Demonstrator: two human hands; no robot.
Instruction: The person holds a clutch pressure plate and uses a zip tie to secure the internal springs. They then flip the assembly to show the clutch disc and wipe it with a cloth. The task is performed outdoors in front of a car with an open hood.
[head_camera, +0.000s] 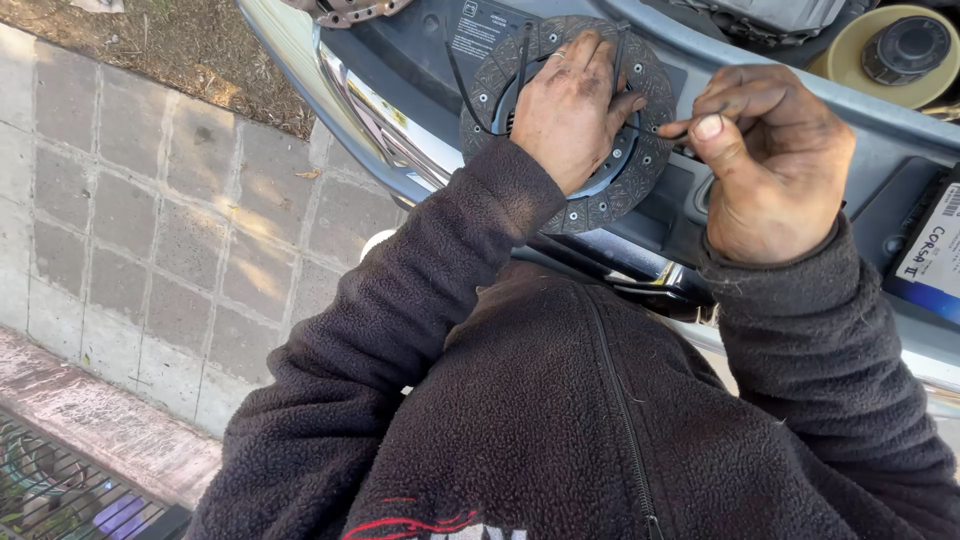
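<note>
- You see a small dark rectangular label (487, 27) with pale print on the grey panel, top centre, just left of the round disc.
- At the right edge sits a white sticker (935, 245) with a blue lower band, tilted, on a dark box.

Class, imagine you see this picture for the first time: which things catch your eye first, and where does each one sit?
First, the round grey clutch disc at top centre, lying on the car's front panel, with the grimy left hand spread flat on it. Just right of it, the right hand pinches a thin black cable tie at the disc's rim. The dark fleece jacket fills the lower half, with grey paving at left.
</note>
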